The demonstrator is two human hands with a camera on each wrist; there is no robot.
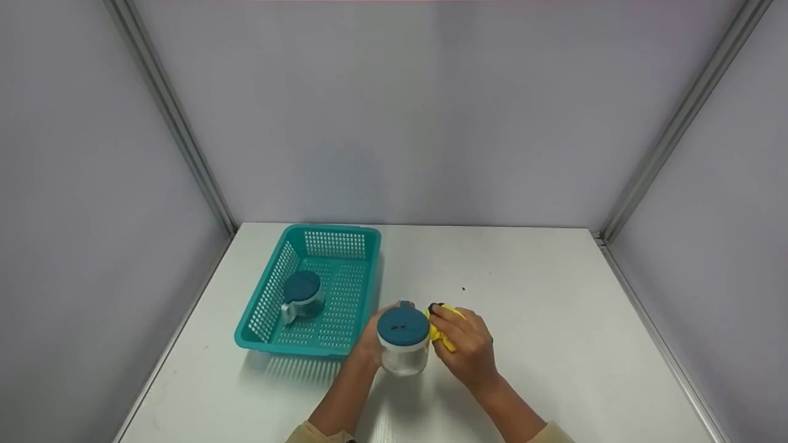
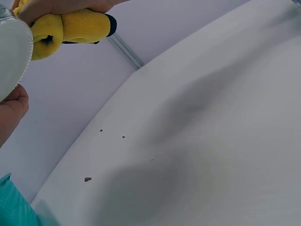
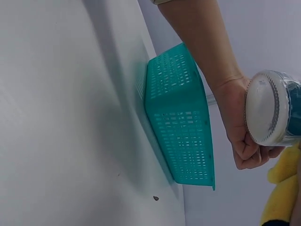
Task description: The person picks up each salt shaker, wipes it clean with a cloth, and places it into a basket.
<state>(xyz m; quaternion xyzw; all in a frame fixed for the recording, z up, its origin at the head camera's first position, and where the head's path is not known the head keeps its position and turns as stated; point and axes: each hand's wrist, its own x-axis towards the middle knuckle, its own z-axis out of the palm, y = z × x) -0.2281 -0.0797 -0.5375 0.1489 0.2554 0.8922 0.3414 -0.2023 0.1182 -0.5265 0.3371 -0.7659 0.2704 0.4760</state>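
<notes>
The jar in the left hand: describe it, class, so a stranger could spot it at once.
On the white table stands a perforated teal basket. To its right, the left hand holds a clear, blue-lidded jar. Unlike the similar jar inside the basket, it is in hand, beside a yellow cloth.

We identify a transparent, smooth, glossy jar (image 1: 404, 363) with a matt plastic lid (image 1: 403, 326). At the jar's 3 o'clock we note a fuzzy-piled cloth (image 1: 436, 334); at 10 o'clock, a perforated plastic basket (image 1: 295, 349). We record a smooth tabletop (image 1: 523, 277) and, at the head view's 2 o'clock, satin metal corner trim (image 1: 687, 111).
</notes>
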